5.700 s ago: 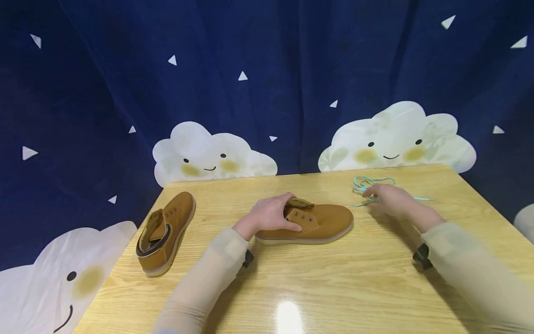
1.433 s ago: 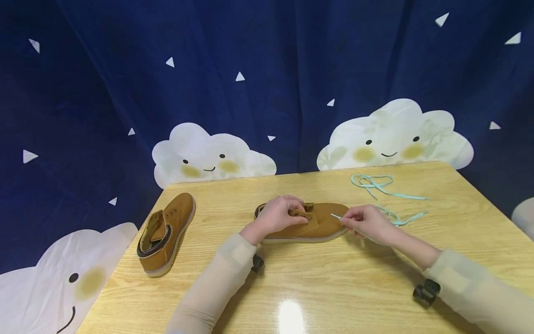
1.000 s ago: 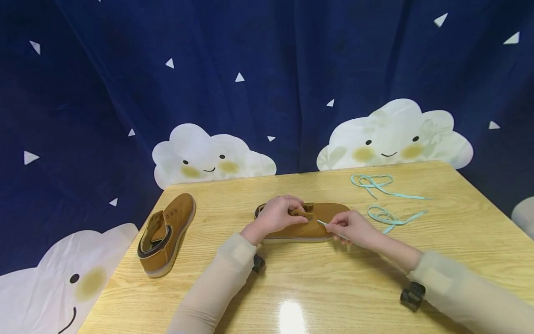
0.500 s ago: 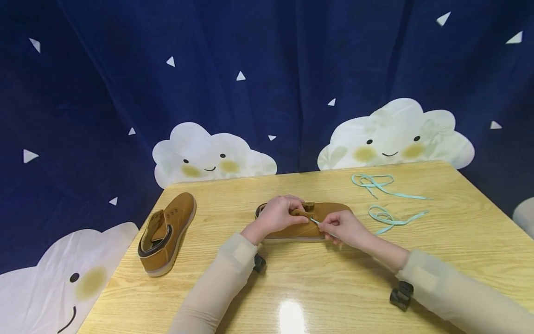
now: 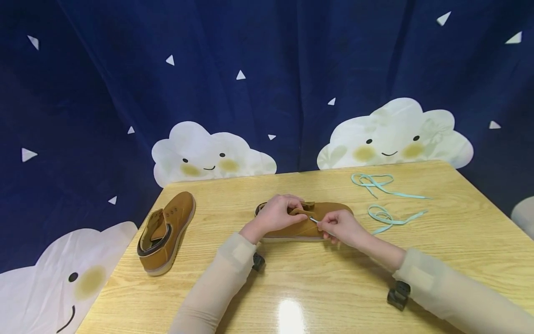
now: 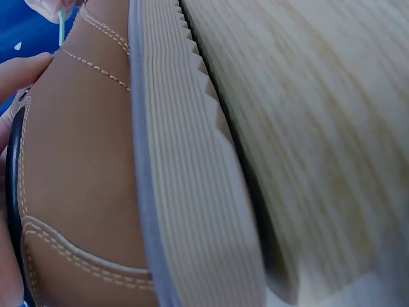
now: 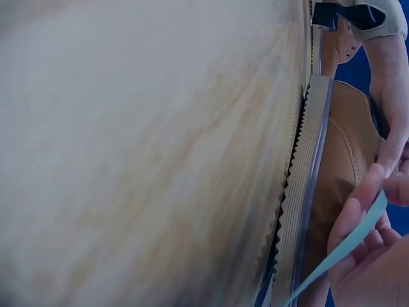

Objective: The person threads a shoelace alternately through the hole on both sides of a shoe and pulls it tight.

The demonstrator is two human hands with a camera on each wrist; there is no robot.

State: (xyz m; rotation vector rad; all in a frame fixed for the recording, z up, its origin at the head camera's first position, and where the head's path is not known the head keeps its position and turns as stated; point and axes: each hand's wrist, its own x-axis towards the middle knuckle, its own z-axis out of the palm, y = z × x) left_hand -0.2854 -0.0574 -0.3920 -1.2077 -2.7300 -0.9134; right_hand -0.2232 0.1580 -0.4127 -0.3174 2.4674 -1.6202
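Note:
A brown leather shoe [image 5: 333, 209] lies across the middle of the table, toe to the right. My left hand [image 5: 278, 214] pinches its near eyelet flap between thumb and fingers. My right hand [image 5: 343, 228] pinches a mint-green shoelace [image 7: 358, 238] close to its tip, and the tip meets the flap at an eyelet. How far the tip is in cannot be made out. The lace's loose part [image 5: 392, 220] trails onto the table on the right. In the left wrist view the shoe's side [image 6: 89, 160] and ribbed sole [image 6: 185, 166] fill much of the picture.
A second brown shoe [image 5: 177, 208] without a lace stands at the left of the wooden table [image 5: 333, 287]. Another mint-green shoelace [image 5: 381, 184] lies loosely looped at the back right. Behind the table hangs a dark blue curtain [image 5: 283, 69] with clouds.
My right hand has come from the laces at the right to the shoe, bringing one lace's tip to the eyelet. My left hand has shifted its hold to the flap. Lately little has moved.

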